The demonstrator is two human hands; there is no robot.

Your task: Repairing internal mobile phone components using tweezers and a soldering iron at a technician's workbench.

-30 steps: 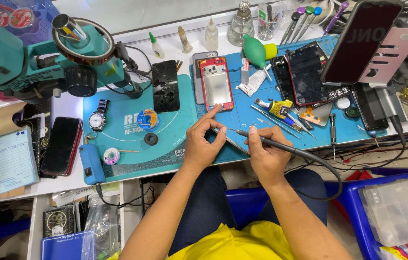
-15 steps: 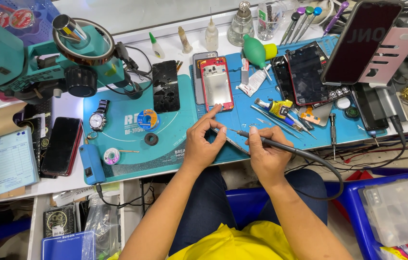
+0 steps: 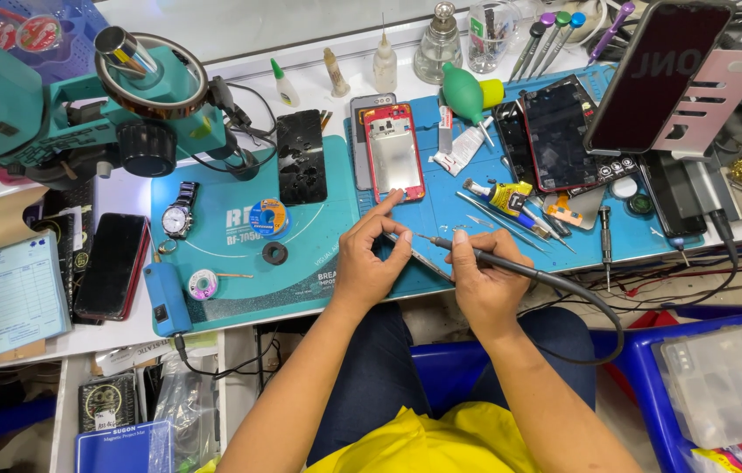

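Soldering iron [image 3: 511,260] clamped pen-style in right hand [image 3: 486,285], tip aimed left at a small flat part [image 3: 419,258] at frame centre. Part pinched under left hand [image 3: 371,263], thumb and fingers together on it, forefinger stretched toward the red phone frame [image 3: 393,151] above, seemingly to steady the work. Cable looped away to the right, clear of the blue mat [image 3: 476,219]. Microscope [image 3: 82,114] parked upper left; solder spool [image 3: 267,216] and wristwatch [image 3: 178,215] left nearby on the teal mat [image 3: 239,280].
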